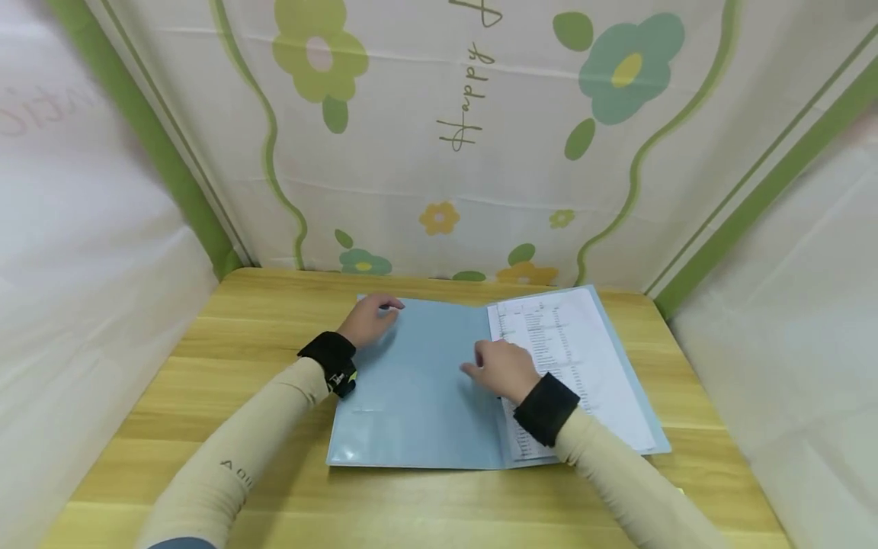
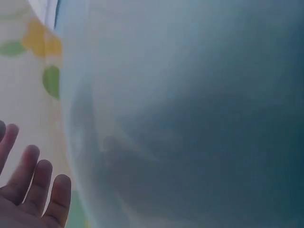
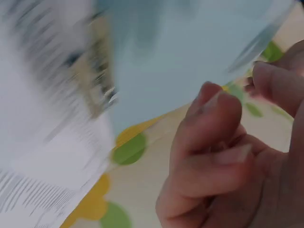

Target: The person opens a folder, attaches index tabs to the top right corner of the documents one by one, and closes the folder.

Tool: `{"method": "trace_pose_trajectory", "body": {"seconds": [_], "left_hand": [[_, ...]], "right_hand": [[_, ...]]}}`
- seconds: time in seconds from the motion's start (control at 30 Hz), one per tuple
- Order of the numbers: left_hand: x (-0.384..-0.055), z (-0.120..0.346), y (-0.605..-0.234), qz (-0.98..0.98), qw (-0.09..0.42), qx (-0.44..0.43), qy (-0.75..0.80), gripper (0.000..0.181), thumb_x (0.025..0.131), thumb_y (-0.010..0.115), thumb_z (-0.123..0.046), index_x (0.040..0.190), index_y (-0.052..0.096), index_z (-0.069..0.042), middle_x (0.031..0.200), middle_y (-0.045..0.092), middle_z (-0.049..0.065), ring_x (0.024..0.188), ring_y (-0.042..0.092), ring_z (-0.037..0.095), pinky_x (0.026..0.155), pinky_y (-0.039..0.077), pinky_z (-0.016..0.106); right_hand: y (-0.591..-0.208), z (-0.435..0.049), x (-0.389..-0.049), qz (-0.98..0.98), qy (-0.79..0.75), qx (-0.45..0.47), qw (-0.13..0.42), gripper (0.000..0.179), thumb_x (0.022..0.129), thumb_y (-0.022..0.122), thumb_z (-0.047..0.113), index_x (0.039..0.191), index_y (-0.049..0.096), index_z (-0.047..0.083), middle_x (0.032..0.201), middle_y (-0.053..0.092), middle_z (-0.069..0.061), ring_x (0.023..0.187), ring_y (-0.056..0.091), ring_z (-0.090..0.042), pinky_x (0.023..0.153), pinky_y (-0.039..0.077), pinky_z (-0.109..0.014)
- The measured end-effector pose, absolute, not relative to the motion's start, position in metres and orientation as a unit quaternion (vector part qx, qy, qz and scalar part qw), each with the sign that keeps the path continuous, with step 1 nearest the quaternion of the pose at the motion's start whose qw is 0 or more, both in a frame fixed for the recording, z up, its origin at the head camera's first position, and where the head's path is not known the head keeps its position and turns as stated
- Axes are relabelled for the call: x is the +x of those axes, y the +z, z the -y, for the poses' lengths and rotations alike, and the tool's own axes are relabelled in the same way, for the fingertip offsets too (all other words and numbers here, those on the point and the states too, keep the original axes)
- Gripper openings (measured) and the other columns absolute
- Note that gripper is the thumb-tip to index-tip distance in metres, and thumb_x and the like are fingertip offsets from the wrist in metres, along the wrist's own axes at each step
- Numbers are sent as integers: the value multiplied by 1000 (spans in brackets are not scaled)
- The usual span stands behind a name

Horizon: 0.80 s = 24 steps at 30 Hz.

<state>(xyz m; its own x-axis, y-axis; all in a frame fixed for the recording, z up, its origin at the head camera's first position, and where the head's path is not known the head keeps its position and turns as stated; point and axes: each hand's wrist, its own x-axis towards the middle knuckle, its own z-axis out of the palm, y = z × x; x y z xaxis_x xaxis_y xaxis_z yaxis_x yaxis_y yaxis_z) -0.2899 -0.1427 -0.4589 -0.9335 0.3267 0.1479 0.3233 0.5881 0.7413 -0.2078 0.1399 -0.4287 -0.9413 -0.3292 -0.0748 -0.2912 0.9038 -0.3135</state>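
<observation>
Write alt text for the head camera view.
An open light-blue folder lies on a wooden table, printed paper in its right half. A person's left hand is near its left edge, the right hand over its middle; a flower-patterned cloth hangs behind.

l. hand [image 2: 31,204] btm left, fingers slightly apart, nr edge of blue folder [image 2: 185,95] filling most of view; cloth [image 2: 21,90] w/ yellow & green print behind.
</observation>
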Motion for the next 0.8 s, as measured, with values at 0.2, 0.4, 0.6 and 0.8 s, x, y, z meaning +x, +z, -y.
{"method": "trace_pose_trajectory", "body": {"seconds": [0.2, 0.4, 0.6, 0.8], "left_hand": [[-271, 119, -450, -904, 25, 230, 359, 26, 103, 58, -11, 124, 68, 1, 132, 62, 19, 126, 54, 39, 106, 42, 54], [-242, 99, -453, -945, 52, 238, 219, 43, 101, 65, -34, 134, 64, -7, 141, 55, 18, 131, 50, 40, 102, 41, 63], [-215, 90, -450, -941, 166, 264, 132, 99, 87, 72, -62, 159, 34, -5, 163, 25, 25, 150, 22, 46, 113, 15, 73], [-204, 91, -455, -942, 174, 268, 98, 118, 76, 79, -67, 162, 25, -8, 167, 12, 24, 154, 9, 44, 110, 8, 80]], "right_hand": [[-443, -169, -218, -980, -152, -101, 76, 40, 96, 68, 43, 76, 62, 10, 60, 55, -1, 52, 52, -17, 47, 37, -30], [-462, -184, -221, -979, -165, -70, 95, 42, 97, 66, 46, 76, 61, 9, 61, 53, -2, 54, 51, -18, 49, 36, -31], [-478, -188, -221, -975, -187, -61, 104, 43, 95, 69, 47, 77, 60, 9, 62, 54, -3, 53, 52, -18, 50, 37, -31], [-488, -189, -220, -973, -192, -77, 99, 50, 93, 72, 47, 62, 55, 11, 52, 47, 2, 46, 47, -14, 45, 32, -28]]}}
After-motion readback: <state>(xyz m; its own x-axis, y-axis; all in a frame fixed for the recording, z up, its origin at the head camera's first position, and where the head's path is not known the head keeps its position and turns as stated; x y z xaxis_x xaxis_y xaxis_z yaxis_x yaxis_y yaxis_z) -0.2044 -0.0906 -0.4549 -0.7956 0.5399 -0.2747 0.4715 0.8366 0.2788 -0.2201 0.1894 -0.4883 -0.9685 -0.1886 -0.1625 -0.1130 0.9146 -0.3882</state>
